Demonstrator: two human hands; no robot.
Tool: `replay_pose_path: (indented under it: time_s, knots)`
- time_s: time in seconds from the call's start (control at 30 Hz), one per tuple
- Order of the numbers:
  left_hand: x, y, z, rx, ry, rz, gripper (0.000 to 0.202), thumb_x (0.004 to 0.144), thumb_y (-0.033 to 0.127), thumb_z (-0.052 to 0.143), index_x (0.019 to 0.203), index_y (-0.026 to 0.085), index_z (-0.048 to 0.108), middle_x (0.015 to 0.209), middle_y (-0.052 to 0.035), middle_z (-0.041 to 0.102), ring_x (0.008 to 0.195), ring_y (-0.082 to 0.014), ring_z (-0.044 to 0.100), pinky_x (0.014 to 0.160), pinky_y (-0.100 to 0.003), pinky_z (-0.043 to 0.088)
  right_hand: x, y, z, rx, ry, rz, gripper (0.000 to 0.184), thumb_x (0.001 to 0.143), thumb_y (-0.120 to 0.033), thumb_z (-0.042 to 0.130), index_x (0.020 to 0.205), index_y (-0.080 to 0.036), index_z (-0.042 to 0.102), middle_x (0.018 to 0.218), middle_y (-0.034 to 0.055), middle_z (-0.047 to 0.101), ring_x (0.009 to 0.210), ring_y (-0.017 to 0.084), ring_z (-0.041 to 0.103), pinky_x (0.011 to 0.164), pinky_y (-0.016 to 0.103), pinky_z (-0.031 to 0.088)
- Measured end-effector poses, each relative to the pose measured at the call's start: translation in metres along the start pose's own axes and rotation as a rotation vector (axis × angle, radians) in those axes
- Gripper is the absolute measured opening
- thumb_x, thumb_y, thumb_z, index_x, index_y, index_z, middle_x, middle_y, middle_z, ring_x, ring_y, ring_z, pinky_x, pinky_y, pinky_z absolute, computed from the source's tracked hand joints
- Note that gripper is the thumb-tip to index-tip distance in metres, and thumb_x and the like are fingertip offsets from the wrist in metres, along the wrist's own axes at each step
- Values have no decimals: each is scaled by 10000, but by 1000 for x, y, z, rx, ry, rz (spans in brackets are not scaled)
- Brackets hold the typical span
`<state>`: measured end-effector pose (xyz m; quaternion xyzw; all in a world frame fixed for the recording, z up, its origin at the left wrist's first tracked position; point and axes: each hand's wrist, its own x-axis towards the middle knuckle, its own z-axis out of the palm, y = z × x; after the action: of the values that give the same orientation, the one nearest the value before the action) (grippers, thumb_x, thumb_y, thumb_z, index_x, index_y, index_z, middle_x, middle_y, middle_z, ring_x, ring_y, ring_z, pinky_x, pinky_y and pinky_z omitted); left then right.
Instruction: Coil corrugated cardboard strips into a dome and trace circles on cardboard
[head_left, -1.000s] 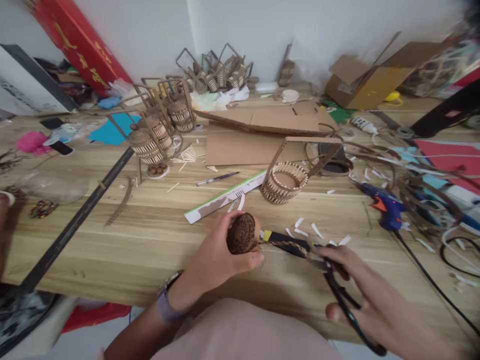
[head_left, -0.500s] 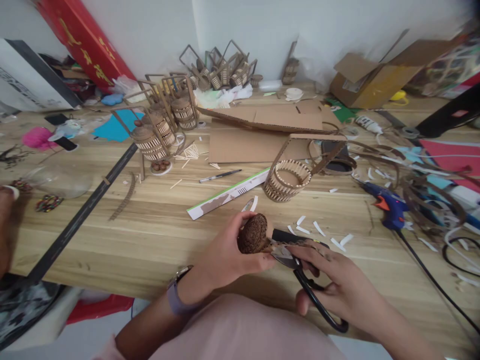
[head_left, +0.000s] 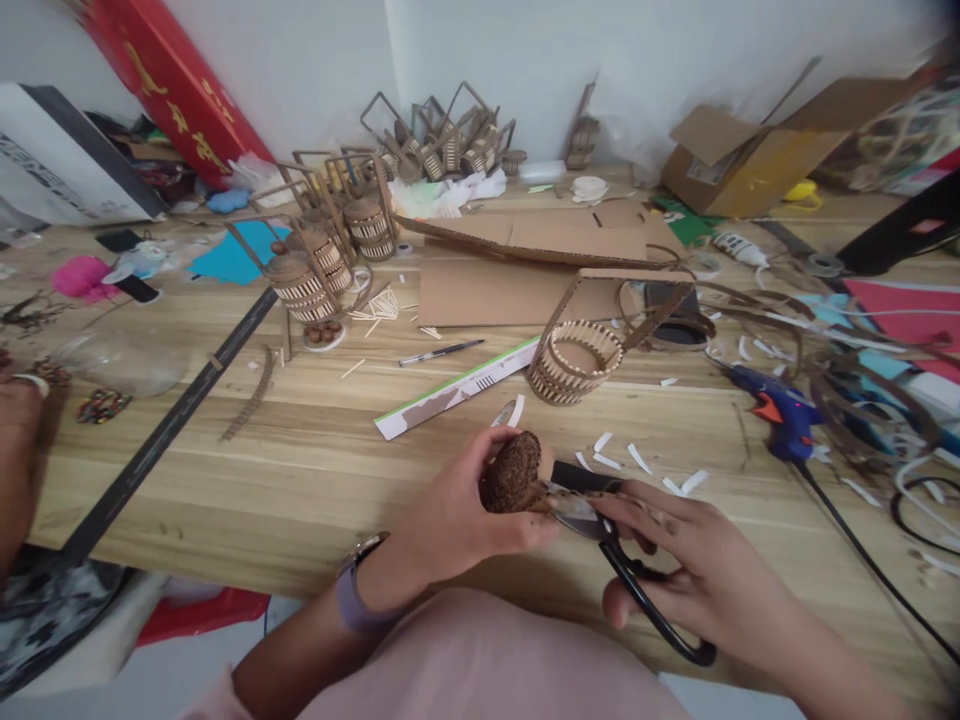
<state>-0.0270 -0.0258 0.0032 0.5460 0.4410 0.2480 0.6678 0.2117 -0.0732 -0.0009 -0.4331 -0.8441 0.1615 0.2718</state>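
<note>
My left hand point(head_left: 457, 515) is closed around a small brown coil of corrugated cardboard point(head_left: 511, 472), held just above the wooden table's front edge. A loose tail of the strip runs right from the coil. My right hand point(head_left: 694, 565) grips black-handled scissors point(head_left: 630, 575), whose blades sit against that strip right beside the coil. A black utility knife point(head_left: 592, 478) lies on the table just behind the hands. A half-built cardboard basket with a square handle point(head_left: 579, 358) stands further back.
White paper scraps point(head_left: 637, 462) lie scattered right of the hands. A blue glue gun point(head_left: 772, 415) and its black cord sit at right. A green-edged ruler point(head_left: 450, 392), a pen point(head_left: 439, 352), cardboard sheets and several finished baskets point(head_left: 315, 270) fill the back. Another person's hand point(head_left: 19, 440) is at far left.
My right hand brought the scissors leftward from the strip's far end up to the coil. My left hand with the coil shifted slightly right.
</note>
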Motion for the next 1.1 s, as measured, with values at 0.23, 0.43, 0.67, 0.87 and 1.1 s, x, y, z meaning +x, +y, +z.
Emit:
replay_pose_path:
  time_s: [0.23,0.43,0.67,0.87,1.1]
  knots:
    - [1,-2,2,19,-3,11,815,603,308,831,1326,219,466,1246,-95,618,1171,-313,595,1008,-480,470,2,-4,-1,27,-28,-17,461,829,-550,710,1160,-232,670,780,33,703,608,159,672,503,226,501]
    - [1,0,5,-42,-4,-2,820,602,331,826,1319,193,453,1211,-98,623,1127,-299,608,987,-460,478,2,-4,0,58,-73,40,418,831,-488,733,1174,-252,688,736,19,716,600,169,678,513,233,504]
    - [-1,2,2,-3,2,-17,850,605,373,835,1339,187,450,1225,-105,613,1140,-310,587,1013,-476,441,-11,-2,5,115,-31,59,245,975,-403,560,1157,-269,654,640,-25,741,521,151,679,512,231,505]
    - [-1,-3,-4,22,-4,1,814,624,384,832,1336,229,470,1179,-72,597,1079,-286,583,959,-451,452,-50,22,0,-166,295,599,435,886,-615,568,1119,-264,675,745,53,757,596,254,713,544,345,548]
    - [-4,-5,-8,-95,-100,25,834,581,336,851,1313,234,463,1066,-39,566,965,-227,570,883,-390,465,-98,92,-20,-424,173,858,314,833,-394,666,1111,-250,688,869,148,751,664,338,734,522,403,510]
